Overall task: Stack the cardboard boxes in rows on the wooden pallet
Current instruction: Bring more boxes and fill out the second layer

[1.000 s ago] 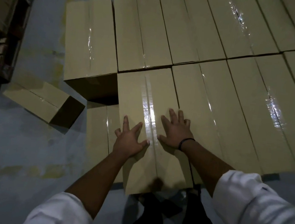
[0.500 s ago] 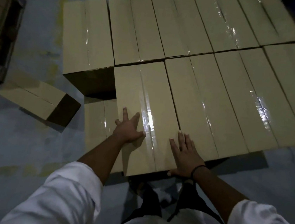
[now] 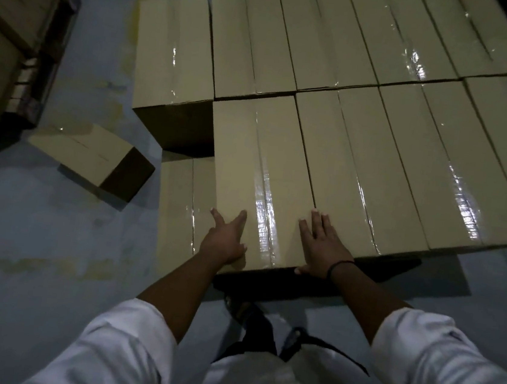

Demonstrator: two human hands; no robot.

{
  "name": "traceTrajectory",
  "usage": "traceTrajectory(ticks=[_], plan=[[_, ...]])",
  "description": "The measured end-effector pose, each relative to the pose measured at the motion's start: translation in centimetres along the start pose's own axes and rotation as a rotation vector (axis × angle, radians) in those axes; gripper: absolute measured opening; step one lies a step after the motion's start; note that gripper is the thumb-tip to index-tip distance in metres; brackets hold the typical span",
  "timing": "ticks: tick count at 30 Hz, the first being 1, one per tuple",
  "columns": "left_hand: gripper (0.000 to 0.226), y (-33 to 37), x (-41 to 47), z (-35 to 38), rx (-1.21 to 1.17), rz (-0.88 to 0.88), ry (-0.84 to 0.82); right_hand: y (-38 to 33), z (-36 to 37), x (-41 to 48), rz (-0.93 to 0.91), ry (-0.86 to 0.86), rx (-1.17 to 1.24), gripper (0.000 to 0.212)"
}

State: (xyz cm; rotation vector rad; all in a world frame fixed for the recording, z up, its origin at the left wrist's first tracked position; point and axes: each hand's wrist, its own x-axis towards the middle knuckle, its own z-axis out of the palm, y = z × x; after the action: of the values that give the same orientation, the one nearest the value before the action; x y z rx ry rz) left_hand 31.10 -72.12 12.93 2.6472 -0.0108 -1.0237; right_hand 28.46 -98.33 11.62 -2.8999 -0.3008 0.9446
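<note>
- The person's left hand (image 3: pixel 224 240) is lying flat on the top of a long tan cardboard box sealed with glossy clear tape (image 3: pixel 261 167), near its near left corner, with the fingers (image 3: pixel 240 218) straight and spread apart.
- The right hand (image 3: pixel 323 250), wearing a thin black wristband (image 3: pixel 337 266), is pressing flat on the same box near its near right corner. Its fingers (image 3: pixel 316 222) are lying straight and close together, and the thumb is sitting at the near edge.
- That box is lying at the left end of the near row of the top layer, touching the neighbouring tan box (image 3: pixel 343 170) on its right and the far row of tan boxes (image 3: pixel 327 36) behind it.
- A lower tan box (image 3: pixel 177 208) is showing just left of it, one layer down.
- A loose tan box (image 3: pixel 91 157) is lying askew on the grey floor (image 3: pixel 32 261), apart from the stack.
- The base of the stack is sitting in dark shadow, so I cannot tell what is carrying it.
- Another pile of cardboard boxes (image 3: pixel 11 6) is standing at the far left on a dark pallet (image 3: pixel 41 73).
</note>
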Motion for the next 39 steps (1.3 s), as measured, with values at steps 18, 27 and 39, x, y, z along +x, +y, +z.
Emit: traceTrajectory(ticks=[18,27,39], plan=[[0.128,0.9,-3.6,3.6,-0.004,-0.043,0.094,1.1,1.7,-0.7,-0.061,0.116,-0.048,0.116],[0.125,0.9,-3.3,3.2,0.0,-0.03,0.12,1.0,1.6,-0.7,-0.047,0.124,0.0,0.113],[0.108,0.4,-2.2,2.4,-0.257,-0.03,0.199,1.6,0.8,-0.8,-0.061,0.108,0.044,0.12]])
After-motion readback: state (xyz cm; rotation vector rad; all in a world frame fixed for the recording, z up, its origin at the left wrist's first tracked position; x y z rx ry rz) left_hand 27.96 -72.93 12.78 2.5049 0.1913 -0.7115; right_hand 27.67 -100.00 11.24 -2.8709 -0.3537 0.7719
